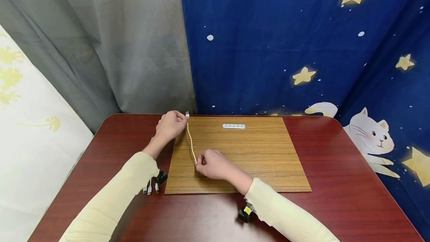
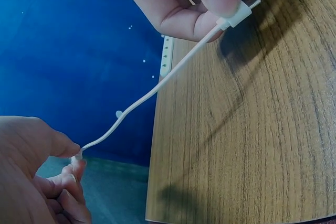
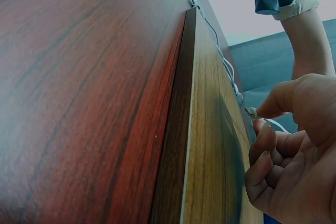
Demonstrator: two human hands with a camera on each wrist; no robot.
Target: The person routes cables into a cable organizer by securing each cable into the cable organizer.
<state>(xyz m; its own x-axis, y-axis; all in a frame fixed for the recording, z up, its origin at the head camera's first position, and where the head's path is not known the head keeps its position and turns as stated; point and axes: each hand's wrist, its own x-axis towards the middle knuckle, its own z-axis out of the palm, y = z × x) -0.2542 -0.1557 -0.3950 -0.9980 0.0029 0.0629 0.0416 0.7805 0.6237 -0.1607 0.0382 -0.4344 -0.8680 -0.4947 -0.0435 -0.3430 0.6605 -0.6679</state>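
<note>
A short white USB charging cable (image 1: 191,141) stretches between both hands above the wooden board (image 1: 255,156). At the board's far left corner, my left hand (image 1: 170,124) pinches the end with the metal-tipped USB plug (image 1: 187,114). Lower and to the right, my right hand (image 1: 213,164) pinches the other end. In the left wrist view, a small metal-tipped connector (image 2: 240,14) sticks out past the thumb of the right hand (image 2: 178,3). The right wrist view has that connector (image 3: 252,113) between the thumb and index finger of the right hand (image 3: 299,156).
A white slotted strip (image 1: 233,126) lies near the board's back edge. Several more white cables (image 3: 226,66) lie on the red-brown table (image 1: 198,216), left of the board, partly behind the left sleeve. Curtains (image 1: 252,48) hang behind the table.
</note>
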